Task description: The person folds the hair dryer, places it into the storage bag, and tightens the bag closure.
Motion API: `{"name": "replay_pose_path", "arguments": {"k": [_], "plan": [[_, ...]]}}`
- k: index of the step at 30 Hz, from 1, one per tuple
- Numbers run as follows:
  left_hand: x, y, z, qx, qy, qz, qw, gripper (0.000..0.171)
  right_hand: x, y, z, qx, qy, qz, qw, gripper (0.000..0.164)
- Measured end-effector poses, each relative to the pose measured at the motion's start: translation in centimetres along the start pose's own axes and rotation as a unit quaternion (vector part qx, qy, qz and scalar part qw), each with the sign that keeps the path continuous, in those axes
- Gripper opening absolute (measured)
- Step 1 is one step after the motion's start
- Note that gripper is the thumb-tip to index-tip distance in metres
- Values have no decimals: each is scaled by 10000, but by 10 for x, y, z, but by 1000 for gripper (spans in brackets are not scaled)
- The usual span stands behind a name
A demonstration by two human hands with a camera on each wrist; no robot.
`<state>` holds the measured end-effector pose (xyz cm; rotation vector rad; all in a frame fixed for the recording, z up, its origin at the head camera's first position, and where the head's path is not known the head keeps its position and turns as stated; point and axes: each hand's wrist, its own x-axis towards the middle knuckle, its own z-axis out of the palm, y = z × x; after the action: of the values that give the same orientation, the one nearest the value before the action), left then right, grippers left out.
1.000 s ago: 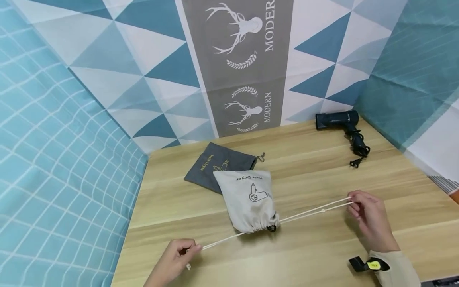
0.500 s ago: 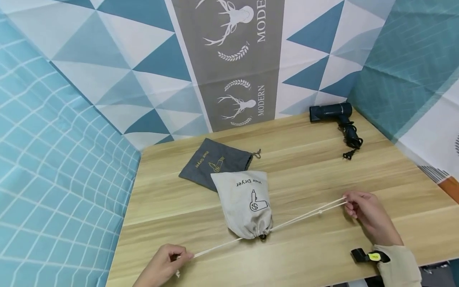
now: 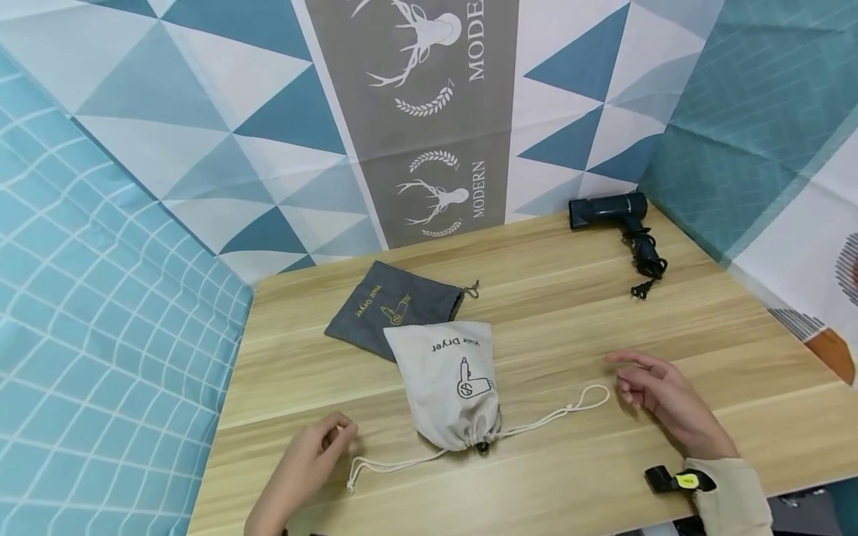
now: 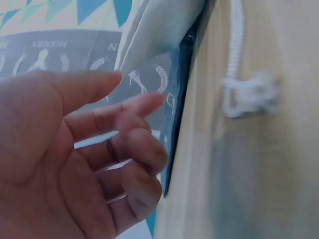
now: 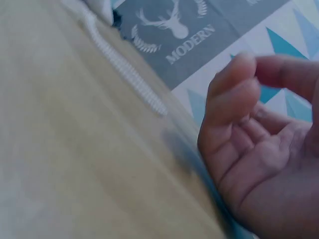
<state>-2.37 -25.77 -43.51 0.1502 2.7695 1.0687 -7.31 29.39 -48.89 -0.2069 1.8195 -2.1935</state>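
Observation:
A light grey drawstring bag (image 3: 445, 387) printed "Hair Dryer" lies on the table, its gathered mouth towards me with a black toggle (image 3: 482, 447). White cords lie slack on both sides: a knotted left cord (image 3: 395, 467) and a looped right cord (image 3: 556, 415). My left hand (image 3: 311, 454) hovers beside the left cord's end, fingers loosely curled around nothing; in the left wrist view the cord's knot (image 4: 251, 94) is apart from it. Just beyond the right loop, my right hand (image 3: 663, 398) is off the cord, fingers loosely bent and holding nothing.
A dark grey drawstring bag (image 3: 385, 309) lies partly under the light one. At the back right rests a black hair dryer (image 3: 608, 211) with its cable (image 3: 645, 257) bundled. Patterned cloth walls (image 3: 268, 149) border the wooden table (image 3: 536, 484).
Both hands have let go of the cords, which were stretched tight and now lie slack. My left hand has shifted up from the cord's end. The head view has shifted slightly.

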Motion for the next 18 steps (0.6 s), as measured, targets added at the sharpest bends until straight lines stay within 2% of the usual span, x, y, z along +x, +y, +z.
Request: {"name": "replay_pose_path", "arguments": {"k": [2,5,8,11,14,16,18], "plan": [[15,3,-4,217,188,174,9994,15,1,2,2,-301,263,57,9992,35],[41,4,-11,590,494,547,9955,13,2,4,4,-580,426,115,9973,40],[65,9,-12,389,583,634,9955,22,3,6,5,-738,523,169,9958,43],[84,18,-3,-391,243,458,9979,42,5,7,4,-859,574,234,9944,45],[97,30,14,-962,-322,254,9945,54,6,8,4,-953,611,269,9932,46],[100,37,25,-931,-551,339,9936,51,7,8,5,-1003,617,244,9927,46],[102,44,33,-750,-531,530,9944,44,7,8,5,-1059,604,183,9924,45]]}}
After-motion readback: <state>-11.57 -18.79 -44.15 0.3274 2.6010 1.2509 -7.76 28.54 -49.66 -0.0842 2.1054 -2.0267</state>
